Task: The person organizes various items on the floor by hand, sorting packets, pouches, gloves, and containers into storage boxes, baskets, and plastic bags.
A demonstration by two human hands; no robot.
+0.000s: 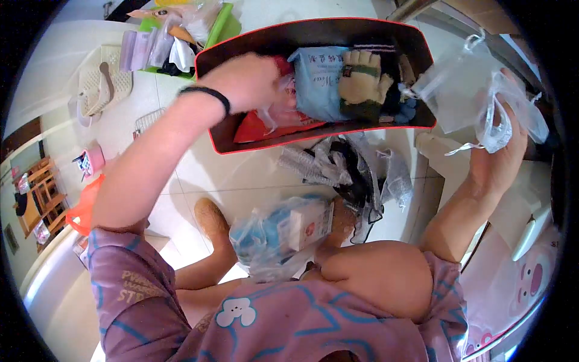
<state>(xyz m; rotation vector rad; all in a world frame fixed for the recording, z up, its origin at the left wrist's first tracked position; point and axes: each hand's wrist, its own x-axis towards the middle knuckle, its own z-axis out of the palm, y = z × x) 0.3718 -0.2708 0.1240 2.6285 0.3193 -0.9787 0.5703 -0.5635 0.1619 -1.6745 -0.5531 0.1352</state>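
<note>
My left hand (250,81), a black band round its wrist, reaches into the left end of a dark box (319,27) with red edges. It is beside a red package (265,125) and some clear plastic (280,111); its fingers are mostly hidden. Further right in the box lie a pale blue printed bag (319,81) and a beige and dark green knit glove (360,78). Out to the right, my right hand (511,136) is closed on thin clear plastic bags (497,117), which partly cover its fingers.
Crumpled clear and black wrapping (347,160) lies before the box. A clear bag with blue contents (265,235) rests between my feet. A full green bin (220,27) and cream basket (102,96) stand at the upper left. A pink-patterned drawer unit (500,283) is at the right.
</note>
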